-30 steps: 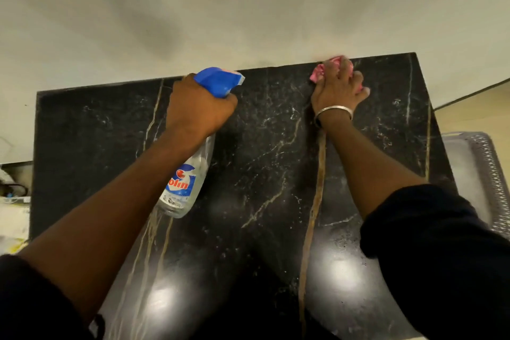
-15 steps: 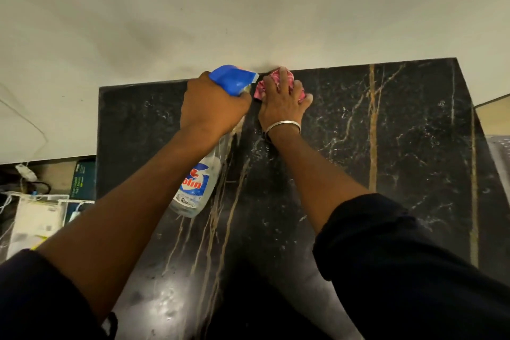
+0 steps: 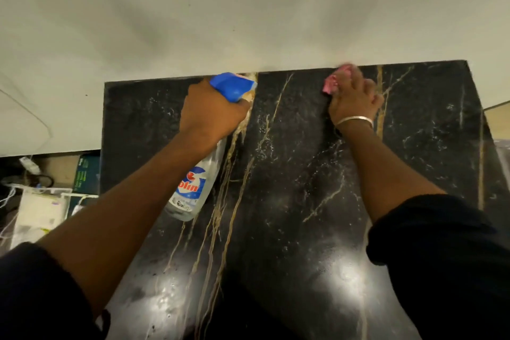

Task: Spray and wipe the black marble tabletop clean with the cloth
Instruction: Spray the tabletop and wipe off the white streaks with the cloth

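Note:
The black marble tabletop (image 3: pixel 289 174) with gold and white veins fills the lower frame and meets a pale wall at its far edge. My left hand (image 3: pixel 212 113) grips a clear spray bottle (image 3: pixel 193 188) with a blue trigger head (image 3: pixel 231 85), held above the table's far middle. My right hand (image 3: pixel 354 99) holds a bunched pink cloth (image 3: pixel 335 81) pressed on the marble at the far edge, right of the bottle. A silver bangle sits on that wrist.
Left of the table, lower down, lie white boxes (image 3: pixel 38 215), cables and a dark green box (image 3: pixel 85 174). The pale wall (image 3: pixel 248 8) runs along the table's far edge. A pale surface (image 3: pixel 499 116) shows beyond the right edge.
My right hand has slid the pink cloth to the right along the far edge, away from the bottle. The left hand with the bottle has stayed near the far middle.

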